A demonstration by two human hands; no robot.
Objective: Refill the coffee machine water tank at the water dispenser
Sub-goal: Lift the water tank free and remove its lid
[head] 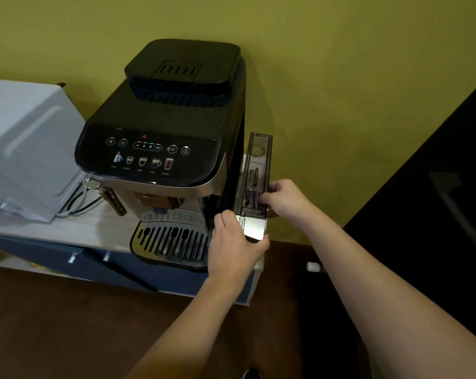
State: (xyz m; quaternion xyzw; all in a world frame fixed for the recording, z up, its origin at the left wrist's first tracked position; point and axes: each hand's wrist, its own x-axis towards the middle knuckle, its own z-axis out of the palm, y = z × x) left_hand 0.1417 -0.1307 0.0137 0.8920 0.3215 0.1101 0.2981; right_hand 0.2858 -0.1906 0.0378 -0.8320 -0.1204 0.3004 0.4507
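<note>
A black coffee machine [165,127] stands on a light counter against the yellow wall. Its narrow, smoky-clear water tank [256,165] sits at the machine's right side, drawn forward and open at the top. My left hand [231,247] grips the tank's pale front panel [254,228] from the left and below. My right hand [284,201] holds the tank's right wall near its front end. The tank's lower part is hidden behind my hands. No water dispenser is in view.
A white appliance [26,149] stands on the counter [75,228] to the left, with cables beside it. Blue cabinet fronts [94,266] run under the counter. A dark panel [436,209] rises at the right. The floor [67,324] is dark brown.
</note>
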